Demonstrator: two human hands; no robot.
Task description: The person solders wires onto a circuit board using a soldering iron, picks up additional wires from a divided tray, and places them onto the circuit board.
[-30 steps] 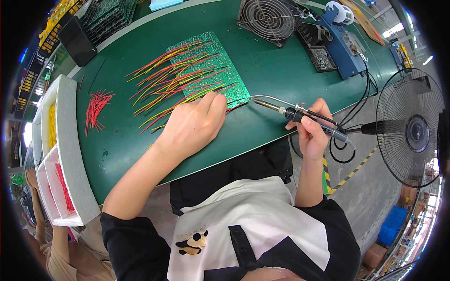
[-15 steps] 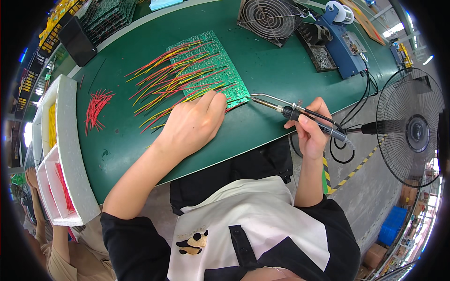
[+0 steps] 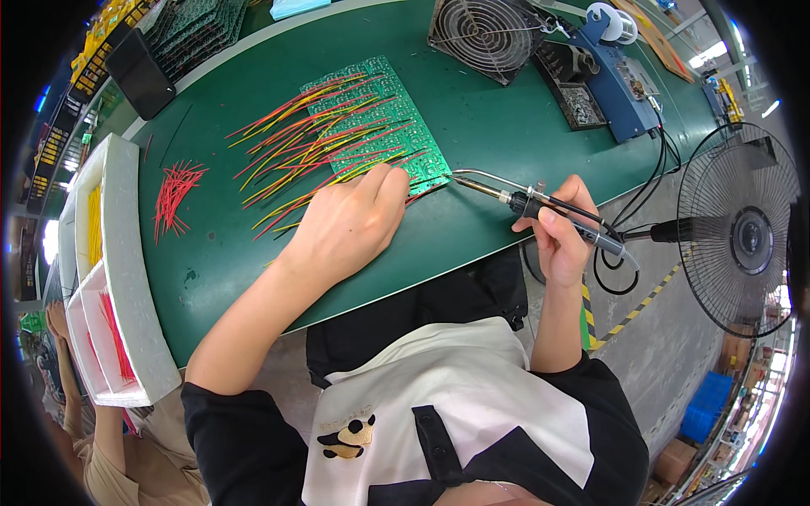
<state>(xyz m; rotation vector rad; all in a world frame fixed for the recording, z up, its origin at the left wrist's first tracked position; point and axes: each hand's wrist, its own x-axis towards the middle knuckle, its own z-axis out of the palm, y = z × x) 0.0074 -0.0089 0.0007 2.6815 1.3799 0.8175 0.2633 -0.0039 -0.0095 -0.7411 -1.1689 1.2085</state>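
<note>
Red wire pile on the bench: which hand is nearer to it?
Left. The left hand is to the right of the red wire pile, by the circuit board; the right hand, holding the soldering iron, is farther right.

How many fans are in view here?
2: a square grilled fan on the green bench, left of the blue soldering station, and a round black fan at right, beyond the bench's edge. Others may be hidden in the background.

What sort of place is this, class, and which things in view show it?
Probably an electronics assembly workshop: a soldering iron is held with its tip near the corner of a green circuit board, coloured wires lie across that board, and a divided white tray holds more.
</note>
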